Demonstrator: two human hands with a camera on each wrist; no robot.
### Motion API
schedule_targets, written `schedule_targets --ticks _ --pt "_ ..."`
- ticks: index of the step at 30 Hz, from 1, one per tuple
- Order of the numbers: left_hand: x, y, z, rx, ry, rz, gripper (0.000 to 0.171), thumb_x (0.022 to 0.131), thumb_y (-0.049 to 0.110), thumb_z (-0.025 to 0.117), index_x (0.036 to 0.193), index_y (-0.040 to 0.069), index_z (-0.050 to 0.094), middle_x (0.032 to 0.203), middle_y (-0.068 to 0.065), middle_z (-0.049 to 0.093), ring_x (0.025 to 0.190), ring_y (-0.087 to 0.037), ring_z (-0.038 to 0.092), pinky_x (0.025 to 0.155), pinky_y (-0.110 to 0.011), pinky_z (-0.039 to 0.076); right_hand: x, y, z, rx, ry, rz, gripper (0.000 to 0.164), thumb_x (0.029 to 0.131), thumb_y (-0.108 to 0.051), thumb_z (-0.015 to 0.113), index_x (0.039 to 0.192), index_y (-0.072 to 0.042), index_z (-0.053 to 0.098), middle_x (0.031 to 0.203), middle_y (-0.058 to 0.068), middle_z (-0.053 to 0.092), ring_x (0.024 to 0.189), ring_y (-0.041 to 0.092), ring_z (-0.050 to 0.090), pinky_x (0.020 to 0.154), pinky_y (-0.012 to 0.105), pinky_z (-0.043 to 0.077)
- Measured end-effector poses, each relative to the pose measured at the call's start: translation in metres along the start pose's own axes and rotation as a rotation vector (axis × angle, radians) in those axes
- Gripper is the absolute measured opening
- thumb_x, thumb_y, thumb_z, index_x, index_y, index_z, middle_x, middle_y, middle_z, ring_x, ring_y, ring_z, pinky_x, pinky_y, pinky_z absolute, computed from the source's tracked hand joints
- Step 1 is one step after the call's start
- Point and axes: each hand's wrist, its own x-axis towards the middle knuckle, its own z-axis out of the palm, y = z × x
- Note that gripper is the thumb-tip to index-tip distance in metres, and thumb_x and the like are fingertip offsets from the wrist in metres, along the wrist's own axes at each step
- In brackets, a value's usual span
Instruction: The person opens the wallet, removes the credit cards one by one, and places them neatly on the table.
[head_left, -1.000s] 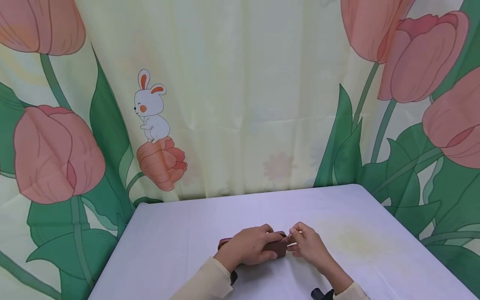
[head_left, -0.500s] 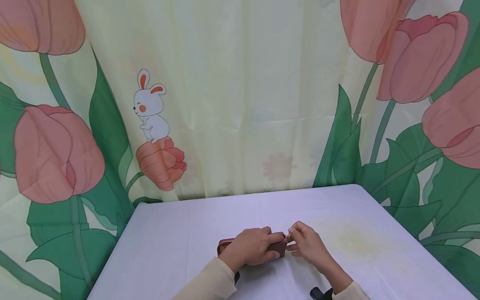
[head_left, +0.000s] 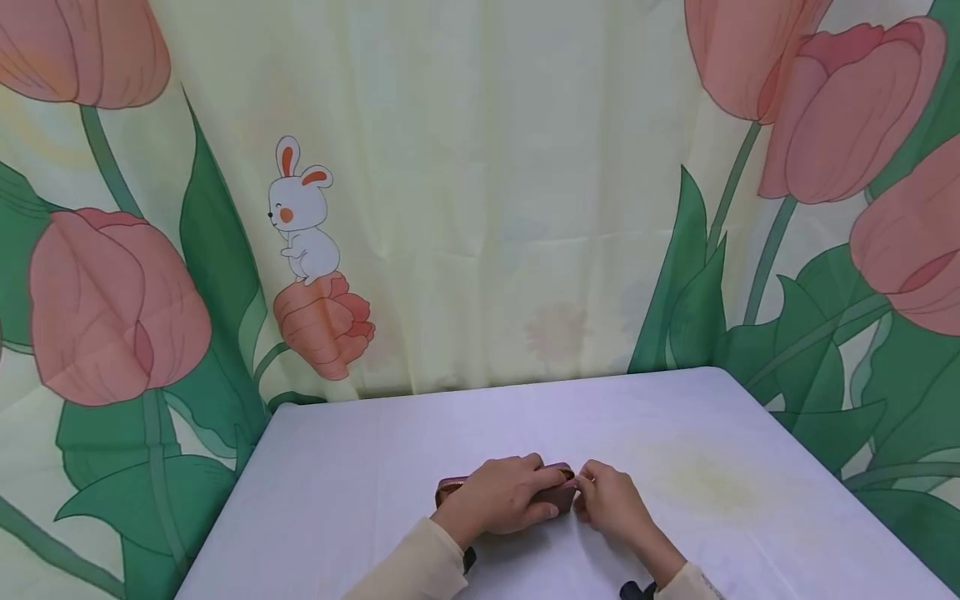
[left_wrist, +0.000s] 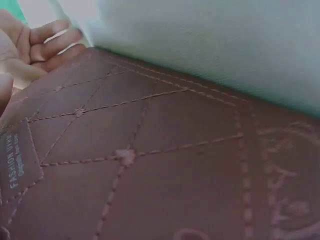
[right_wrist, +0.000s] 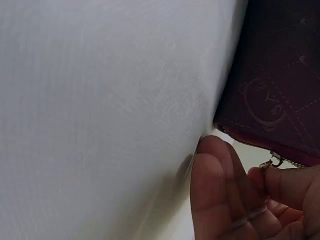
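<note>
A brownish-maroon zip wallet (head_left: 558, 497) stands on its edge on the table, its gold-toned zipper (head_left: 452, 482) running along the top. Across it lies my left hand (head_left: 501, 495), gripping it with the fingers over the top and the thumb on the near side. Diamond stitching and a small lettered patch (left_wrist: 19, 162) fill the wallet's face in the left wrist view. My right hand (head_left: 613, 502) is at the wallet's right end. In the right wrist view, its thumb and finger pinch the small metal zipper pull (right_wrist: 266, 164) at the corner.
A white cloth covers the table (head_left: 360, 467), with a faint yellowish patch (head_left: 712, 483) on the right. Behind the table hangs a curtain (head_left: 487, 208) printed with tulips and a rabbit. Each wrist carries a black strap or mount.
My right hand has shifted slightly down and toward me at the wallet's right end, still by the zipper pull. The left hand keeps its grip with almost no movement.
</note>
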Motion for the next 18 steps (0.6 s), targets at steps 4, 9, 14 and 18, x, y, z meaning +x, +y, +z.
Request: schedule_targets --ticks 4,9,14,18 --pt "-0.005 -0.002 0.001 -0.01 0.022 0.018 0.044 0.102 0.046 0.064 0.144 0.036 0.056 0.118 0.008 0.064 0.091 -0.005 0.061 0.074 -0.025 0.052 0.002 0.002 0.002 -0.142 0.006 -0.023 0.025 0.102 -0.007 0.061 0.077 -0.012 0.057 0.063 -0.002 0.054 0.056 0.013 0.051 0.052 0.027 0.04" --pt "-0.014 -0.004 0.003 -0.022 0.083 0.061 0.038 0.103 0.046 0.063 0.14 0.036 0.06 0.121 0.007 0.064 0.093 -0.005 0.061 0.076 -0.024 0.051 0.004 0.005 0.006 -0.266 -0.03 0.009 0.026 0.099 -0.008 0.063 0.074 -0.012 0.056 0.066 -0.001 0.052 0.063 0.015 0.049 0.057 0.032 0.04" --pt "-0.029 -0.011 0.002 -0.046 0.155 0.053 0.039 0.106 0.047 0.057 0.142 0.034 0.06 0.12 0.006 0.065 0.092 -0.007 0.063 0.076 -0.024 0.053 0.006 0.003 0.008 -0.307 -0.045 0.032 0.024 0.094 -0.006 0.064 0.073 -0.013 0.057 0.068 0.0 0.054 0.065 0.017 0.05 0.058 0.035 0.042" --pt "-0.045 -0.02 0.003 -0.08 0.185 -0.009 0.04 0.109 0.047 0.049 0.145 0.033 0.058 0.122 0.007 0.066 0.098 -0.008 0.064 0.081 -0.029 0.054 0.006 0.002 0.007 -0.31 -0.061 0.058 0.024 0.095 -0.007 0.063 0.072 -0.013 0.056 0.068 0.001 0.053 0.065 0.018 0.05 0.057 0.035 0.041"
